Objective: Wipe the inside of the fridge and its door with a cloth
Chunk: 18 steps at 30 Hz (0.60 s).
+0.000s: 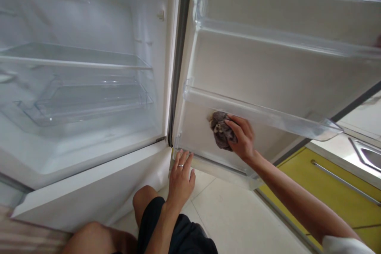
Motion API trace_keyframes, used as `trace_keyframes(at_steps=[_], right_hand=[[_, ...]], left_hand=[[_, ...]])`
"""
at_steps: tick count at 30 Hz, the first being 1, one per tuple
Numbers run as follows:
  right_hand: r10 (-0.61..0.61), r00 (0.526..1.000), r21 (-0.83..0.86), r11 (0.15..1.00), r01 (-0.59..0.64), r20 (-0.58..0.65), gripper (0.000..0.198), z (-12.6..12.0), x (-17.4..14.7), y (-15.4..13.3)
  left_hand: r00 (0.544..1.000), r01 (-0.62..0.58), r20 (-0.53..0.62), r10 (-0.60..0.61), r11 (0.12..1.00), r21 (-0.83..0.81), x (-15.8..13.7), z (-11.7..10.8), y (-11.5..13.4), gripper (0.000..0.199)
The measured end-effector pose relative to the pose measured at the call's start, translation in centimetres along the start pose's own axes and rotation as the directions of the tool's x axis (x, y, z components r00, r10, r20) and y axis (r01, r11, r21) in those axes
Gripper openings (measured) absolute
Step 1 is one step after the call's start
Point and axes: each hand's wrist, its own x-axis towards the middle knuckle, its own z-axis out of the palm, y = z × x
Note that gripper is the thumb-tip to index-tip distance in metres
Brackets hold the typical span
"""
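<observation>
My right grip [242, 135] clutches a bunched cloth [220, 133] against the inner fridge door [276, 67], below the clear bin [268, 116]; left grip [181, 176] released, fingers at the door bottom. Upward slip could unseat that bin.

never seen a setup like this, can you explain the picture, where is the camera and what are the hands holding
There is no machine here: these are a person's own bare hands. The single picture comes from a camera worn on their head, looking forward and down, so their legs show below. In front is an open fridge. The right hand holds a bunched dark cloth at the inside of the fridge door, just below a clear door shelf. The left hand holds nothing; its fingers rest by the lowest door bin. Inside the fridge is a shelf.
</observation>
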Motion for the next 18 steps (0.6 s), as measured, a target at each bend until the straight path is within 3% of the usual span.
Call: trace_keyframes(at_steps=[6,11,13,16,18], right_hand=[[-0.110,0.992,0.168,0.981,0.100,0.053,0.045,7.7,3.8,-3.2],[-0.154,0.957,0.315,0.946,0.072,0.244,0.043,10.6,2.2,-5.1],[-0.185,0.897,0.419,0.908,0.000,0.401,0.042,10.9,0.5,-5.1],[-0.234,0.767,0.556,0.810,-0.186,0.598,0.040,10.2,-2.2,-4.4],[-0.206,0.731,0.585,0.750,-0.309,0.650,0.043,8.7,-3.5,-3.5]], left_hand=[[0.992,0.045,0.118,-0.046,0.999,0.011,-0.1,-0.3,0.7,0.062],[0.991,0.073,0.106,-0.077,0.996,0.041,-0.6,0.5,1.1,0.072],[0.993,0.073,0.092,-0.077,0.996,0.051,-0.9,0.9,1.1,0.079],[0.993,0.067,0.089,-0.072,0.996,0.058,-1.2,1.0,1.0,0.088],[0.992,0.062,0.103,-0.068,0.997,0.054,-1.2,0.8,0.7,0.091]])
